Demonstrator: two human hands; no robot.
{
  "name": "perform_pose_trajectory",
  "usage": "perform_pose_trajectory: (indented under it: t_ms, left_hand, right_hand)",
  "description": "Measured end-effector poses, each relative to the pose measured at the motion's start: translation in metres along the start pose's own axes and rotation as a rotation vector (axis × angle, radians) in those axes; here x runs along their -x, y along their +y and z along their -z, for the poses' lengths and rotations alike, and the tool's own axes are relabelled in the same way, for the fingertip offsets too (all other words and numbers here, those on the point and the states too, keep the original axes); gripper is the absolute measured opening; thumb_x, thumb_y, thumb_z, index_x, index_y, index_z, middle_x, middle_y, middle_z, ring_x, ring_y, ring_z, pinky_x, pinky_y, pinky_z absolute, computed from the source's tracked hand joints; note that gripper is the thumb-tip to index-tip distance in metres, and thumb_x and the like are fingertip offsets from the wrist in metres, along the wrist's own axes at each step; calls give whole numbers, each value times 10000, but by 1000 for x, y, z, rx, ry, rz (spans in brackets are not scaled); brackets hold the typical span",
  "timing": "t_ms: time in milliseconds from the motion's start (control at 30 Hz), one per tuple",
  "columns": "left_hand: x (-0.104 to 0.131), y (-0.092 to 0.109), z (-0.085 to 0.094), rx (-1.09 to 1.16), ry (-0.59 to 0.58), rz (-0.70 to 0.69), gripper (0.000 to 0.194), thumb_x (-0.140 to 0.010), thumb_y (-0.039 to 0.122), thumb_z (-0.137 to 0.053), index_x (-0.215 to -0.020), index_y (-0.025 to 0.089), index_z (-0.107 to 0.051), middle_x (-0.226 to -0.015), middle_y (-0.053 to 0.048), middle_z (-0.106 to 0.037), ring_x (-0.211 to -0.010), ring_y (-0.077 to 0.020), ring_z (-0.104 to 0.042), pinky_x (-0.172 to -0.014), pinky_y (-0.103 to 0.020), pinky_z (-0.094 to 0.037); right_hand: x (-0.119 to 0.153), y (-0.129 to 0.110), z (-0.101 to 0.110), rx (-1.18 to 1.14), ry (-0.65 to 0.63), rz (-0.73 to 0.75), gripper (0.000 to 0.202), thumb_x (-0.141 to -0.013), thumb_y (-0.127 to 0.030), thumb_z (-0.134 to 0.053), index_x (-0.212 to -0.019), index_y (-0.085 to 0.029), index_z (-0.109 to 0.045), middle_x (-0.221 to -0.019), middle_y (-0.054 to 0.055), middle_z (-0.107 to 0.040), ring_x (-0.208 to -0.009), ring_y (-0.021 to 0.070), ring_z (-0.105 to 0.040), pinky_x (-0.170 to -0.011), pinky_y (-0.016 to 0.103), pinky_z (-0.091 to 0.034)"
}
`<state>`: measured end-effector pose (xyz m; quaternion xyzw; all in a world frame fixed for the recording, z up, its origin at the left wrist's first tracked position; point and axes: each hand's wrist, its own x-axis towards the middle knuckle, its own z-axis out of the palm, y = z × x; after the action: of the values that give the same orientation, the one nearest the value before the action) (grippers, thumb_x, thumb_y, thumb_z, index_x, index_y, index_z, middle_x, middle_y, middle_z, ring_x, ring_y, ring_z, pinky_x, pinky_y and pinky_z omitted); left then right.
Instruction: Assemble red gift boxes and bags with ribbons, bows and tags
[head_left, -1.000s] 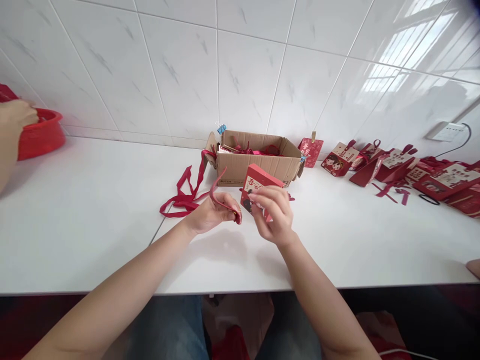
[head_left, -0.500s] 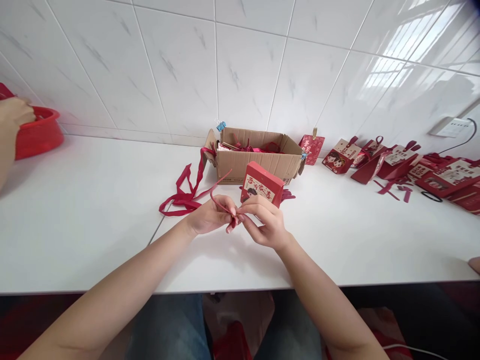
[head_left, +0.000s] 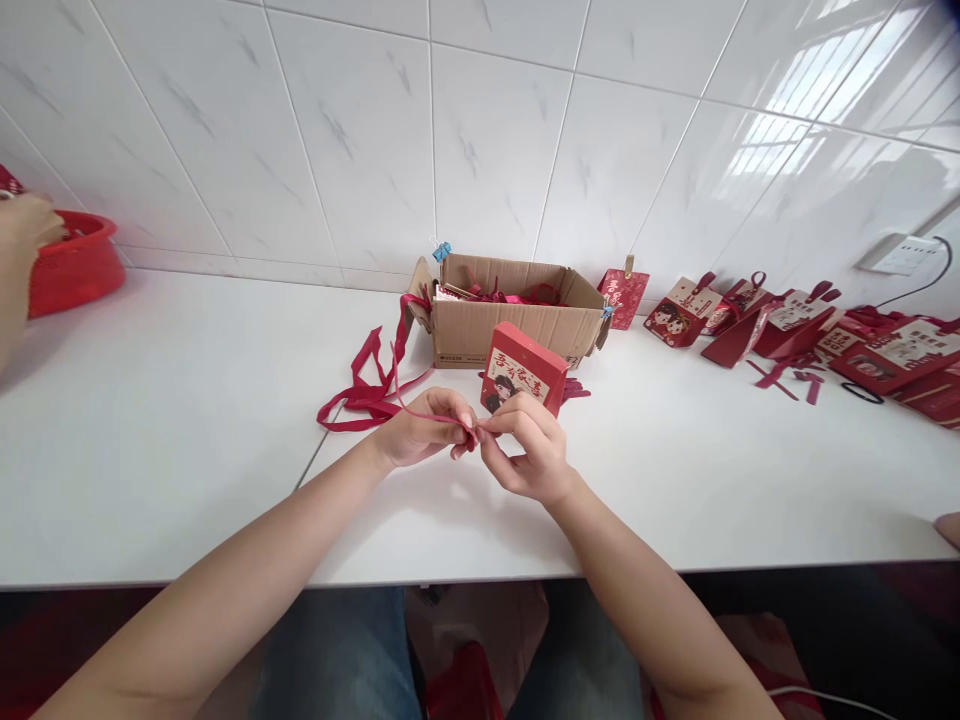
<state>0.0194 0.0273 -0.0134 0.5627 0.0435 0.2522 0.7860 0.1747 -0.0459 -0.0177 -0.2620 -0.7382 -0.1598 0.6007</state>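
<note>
Above the front middle of the table, my left hand (head_left: pixel 426 428) is closed on a red ribbon (head_left: pixel 403 398), whose loose end rises in a curve to the left. My right hand (head_left: pixel 529 447) pinches the same ribbon at my left fingertips. Where the fingers meet, the ribbon is bunched, and its exact folds are hidden. Just behind my right hand stands a red gift box (head_left: pixel 525 370) with a cartoon figure and writing on its front. More dark red ribbon (head_left: pixel 364 400) lies loosely looped on the table to the left.
A cardboard box (head_left: pixel 510 335) with ribbons inside stands against the tiled wall. Several red gift boxes (head_left: pixel 795 325) with ribbon loops line the right side, near ribbon scraps (head_left: pixel 787 372). At far left another person's hand (head_left: pixel 30 225) is at a red basket (head_left: pixel 79 275).
The ribbon's loose end has swung to the left, and its lower tails are drawn in closer to my fingers. My hands have barely moved.
</note>
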Motion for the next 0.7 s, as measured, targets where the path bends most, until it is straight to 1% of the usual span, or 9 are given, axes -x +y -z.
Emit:
perform_pose_trajectory:
  t_ms: [100, 267, 333, 467, 600, 700]
  left_hand:
    - [0, 1, 1, 6, -26, 12, 134, -645, 246, -835, -656, 192, -713, -630, -20, -706, -456, -96, -603, -440, -187, -474]
    - [1, -1, 2, 42, -120, 65, 160, -660, 261, -825, -669, 166, -697, -627, -34, -686, -488, -105, -611, -447, -186, -480]
    - [1, -3, 3, 62, -151, 59, 165, -672, 265, -816, -677, 163, -687, -617, -31, -677, -482, -100, -598, -429, -174, -462]
    - [1, -10, 3, 95, -147, 27, 170, -696, 271, -801, -692, 171, -663, -591, -10, -661, -468, -77, -570, -433, -153, -441]
    - [1, -12, 4, 83, -143, 68, 253, -660, 300, -825, -633, 166, -612, -563, -6, -647, -432, -74, -534, -388, -161, -385]
    - [1, -11, 2, 72, -146, 87, 288, -652, 314, -830, -644, 167, -583, -550, -1, -641, -400, -65, -504, -389, -171, -358]
  right_hand:
    - [-1, 1, 2, -52, -28, -16, 164, -791, -74, -588, -870, -212, -544, -652, 4, -563, -586, 136, -517, -506, 280, -436]
    - [-6, 2, 10, -272, -196, -56, 139, -830, -76, -547, -892, -200, -548, -724, 30, -612, -662, 143, -551, -583, 289, -490]
    - [-7, 1, 12, -306, -235, -64, 133, -841, -76, -525, -898, -194, -546, -731, 38, -613, -674, 148, -547, -596, 295, -495]
    - [-8, 0, 13, -303, -285, -88, 121, -858, -91, -493, -900, -197, -534, -724, 36, -597, -664, 151, -527, -590, 298, -478]
    - [-10, -1, 15, -328, -322, -85, 127, -867, -91, -470, -904, -201, -522, -727, 33, -600, -665, 151, -521, -620, 302, -480]
    - [-12, -1, 16, -371, -359, -97, 137, -865, -80, -463, -899, -202, -516, -730, 31, -607, -681, 151, -528, -642, 299, -486]
